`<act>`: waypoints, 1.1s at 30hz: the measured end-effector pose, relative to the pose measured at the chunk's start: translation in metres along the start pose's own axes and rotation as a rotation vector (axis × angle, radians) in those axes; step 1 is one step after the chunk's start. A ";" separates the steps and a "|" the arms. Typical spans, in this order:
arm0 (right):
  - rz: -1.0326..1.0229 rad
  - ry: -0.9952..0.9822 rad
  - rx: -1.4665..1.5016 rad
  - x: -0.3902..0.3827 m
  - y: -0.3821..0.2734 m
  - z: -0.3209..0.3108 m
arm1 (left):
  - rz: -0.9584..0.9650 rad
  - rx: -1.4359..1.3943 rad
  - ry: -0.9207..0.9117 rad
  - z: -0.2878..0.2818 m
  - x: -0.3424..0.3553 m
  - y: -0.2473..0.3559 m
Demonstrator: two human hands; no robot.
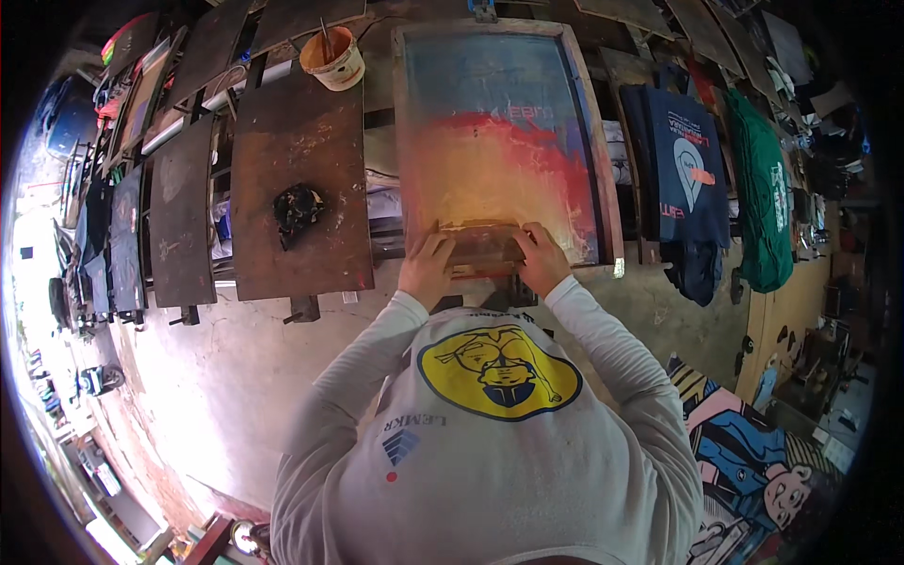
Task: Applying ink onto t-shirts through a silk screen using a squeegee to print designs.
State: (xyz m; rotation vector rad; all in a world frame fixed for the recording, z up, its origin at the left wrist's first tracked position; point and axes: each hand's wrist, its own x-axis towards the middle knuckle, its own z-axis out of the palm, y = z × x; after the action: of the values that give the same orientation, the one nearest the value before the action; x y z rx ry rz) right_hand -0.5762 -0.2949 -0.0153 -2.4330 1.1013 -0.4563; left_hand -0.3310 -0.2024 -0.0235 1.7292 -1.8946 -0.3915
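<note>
A wooden-framed printing screen (597, 151) lies in front of me, its mesh stained blue-grey at the far end, red across the middle and yellow-orange nearer me. At its near end I hold a wide brown squeegee (483, 247) crosswise. My left hand (429, 267) grips the squeegee's left end, and my right hand (543, 261) is closed round its right end. The fingers curl over the top on both sides. A yellowish band of ink (478, 224) runs along the squeegee's far side. The squeegee's lower edge is hidden.
Left of the screen, a brown board (282, 113) carries a crumpled dark cloth (298, 211) and a stained bucket (333, 61) with a stick in it. To the right, a navy printed shirt (686, 160) and a green shirt (759, 193) drape over boards. More boards line both sides.
</note>
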 end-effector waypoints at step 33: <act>0.204 -0.385 -0.194 0.264 0.098 -0.012 | -0.073 0.077 -0.448 -0.002 0.275 -0.113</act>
State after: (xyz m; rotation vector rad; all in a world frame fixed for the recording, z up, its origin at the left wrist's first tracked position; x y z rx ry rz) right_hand -0.4764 -0.5587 -0.0236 -2.3947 1.2451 0.1856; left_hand -0.2450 -0.4875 -0.0311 1.8826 -2.1780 -0.7996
